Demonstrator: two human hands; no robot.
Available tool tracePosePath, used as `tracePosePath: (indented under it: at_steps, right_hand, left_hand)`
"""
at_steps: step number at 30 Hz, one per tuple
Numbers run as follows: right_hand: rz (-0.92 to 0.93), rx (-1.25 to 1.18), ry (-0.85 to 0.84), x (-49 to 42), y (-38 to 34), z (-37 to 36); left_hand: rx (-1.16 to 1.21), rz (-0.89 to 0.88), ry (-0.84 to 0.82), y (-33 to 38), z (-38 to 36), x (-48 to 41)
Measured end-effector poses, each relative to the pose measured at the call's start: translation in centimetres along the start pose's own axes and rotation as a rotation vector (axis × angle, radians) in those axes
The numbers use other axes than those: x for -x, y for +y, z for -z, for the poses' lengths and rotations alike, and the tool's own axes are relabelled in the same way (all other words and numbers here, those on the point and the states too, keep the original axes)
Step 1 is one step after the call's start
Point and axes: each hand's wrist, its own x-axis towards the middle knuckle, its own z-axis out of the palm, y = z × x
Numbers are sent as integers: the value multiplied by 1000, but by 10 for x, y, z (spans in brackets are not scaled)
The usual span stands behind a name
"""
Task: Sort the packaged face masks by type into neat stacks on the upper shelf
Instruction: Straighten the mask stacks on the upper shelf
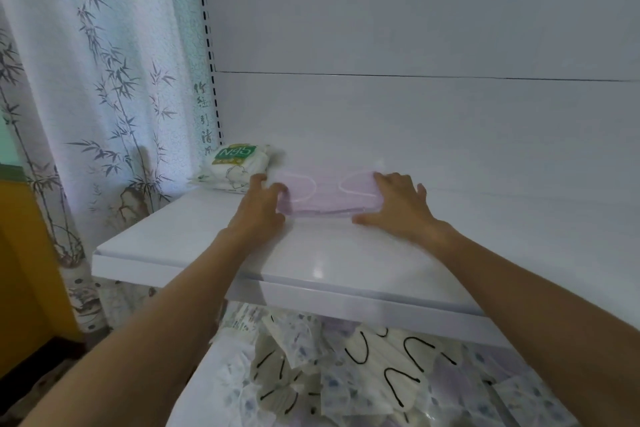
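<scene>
A stack of pink packaged masks point(329, 196) lies on the white upper shelf point(311, 253), near its back. My left hand point(259, 208) holds the stack's left end, fingers curled over the edge. My right hand point(398, 204) holds the right end, fingers on top and thumb along the front edge. To the left, at the shelf's back corner, sits a small stack of white N95 packs point(235, 166) with green labels. Below the shelf lies a loose pile of mixed packaged masks point(346, 367), some white with black ear loops, some blue-patterned.
A bamboo-print curtain point(104, 97) hangs left of the shelving. The shelf's slotted upright point(209, 45) runs up beside the white back panel point(415, 28). A yellow surface point(20, 253) stands at the far left. The shelf's front edge point(346, 295) juts out over the lower pile.
</scene>
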Motion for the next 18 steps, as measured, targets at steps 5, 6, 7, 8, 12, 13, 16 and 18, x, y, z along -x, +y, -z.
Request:
tracePosePath:
  at_steps: [5, 6, 7, 8, 12, 13, 16, 18]
  right_hand:
    - [-266, -34, -116, -26, -10, -18]
    - [-283, -65, -139, -31, -12, -20]
    - [-284, -100, -153, -37, -14, -21]
    - [-279, -130, -156, -42, -15, -23]
    - [-282, -163, -149, -64, -26, -32]
    - [-294, -155, -136, -68, -29, -35]
    - [-332, -150, -75, -74, -34, -43]
    - [-317, -174, -83, -73, -35, -45]
  left_hand:
    - [10, -53, -122, -15, -3, -25]
    - [-35, -78, -149, -15, -3, -31]
    - [-86, -101, -169, -15, -4, -36]
    - [-136, -116, -175, -16, -4, -40]
    - [-204, -107, -252, -23, -7, -56]
    - [-194, -112, -270, -25, -8, -59]
    - [-190, -140, -302, -32, -12, -66]
    - [-200, -154, -308, -33, -14, -68]
